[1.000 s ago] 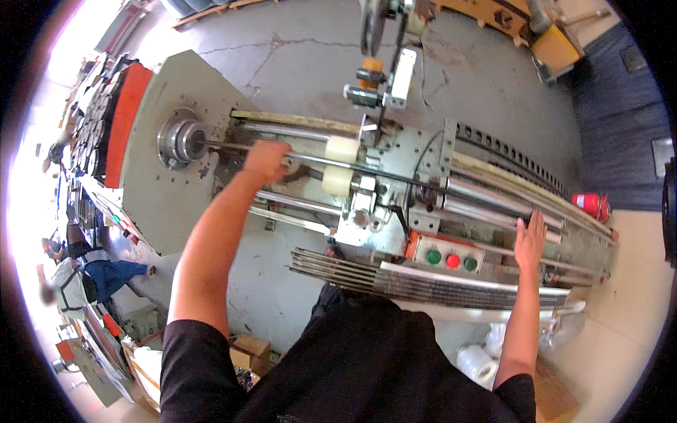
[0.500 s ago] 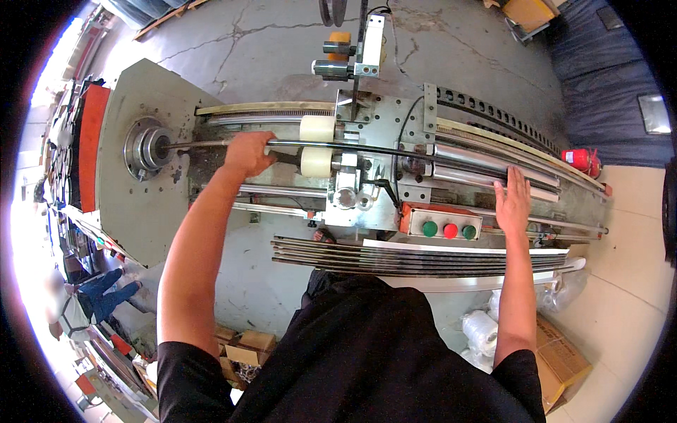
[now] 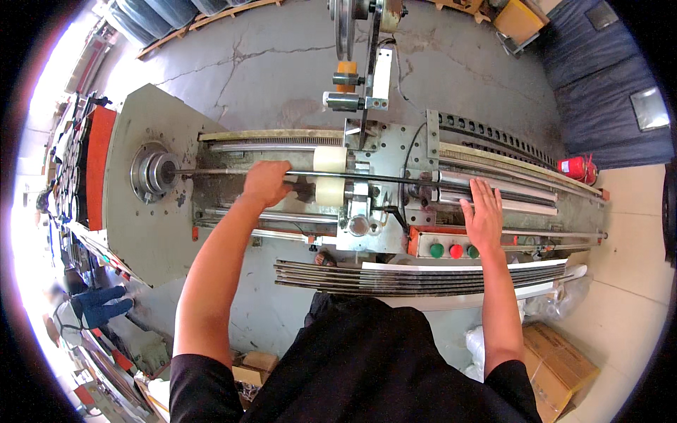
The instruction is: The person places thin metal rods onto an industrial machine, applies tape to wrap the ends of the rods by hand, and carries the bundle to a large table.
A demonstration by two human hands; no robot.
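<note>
Black, slender metal rod [image 3: 384,178] lay gripped in the left hand [image 3: 268,183]; the flat, outstretched right hand [image 3: 484,215] had shifted leftward, narrowing their gap.

I get hard white glare all down the left edge, washing out detail there, while the grey floor [image 3: 282,84] carries a soft, muted light. The polished rail [image 3: 261,148] catches a pale highlight; the black shirt [image 3: 367,359] sinks nearly featureless. I read both hands fairly sharply. Straight edges bow outward, and blackness rings my view.
</note>
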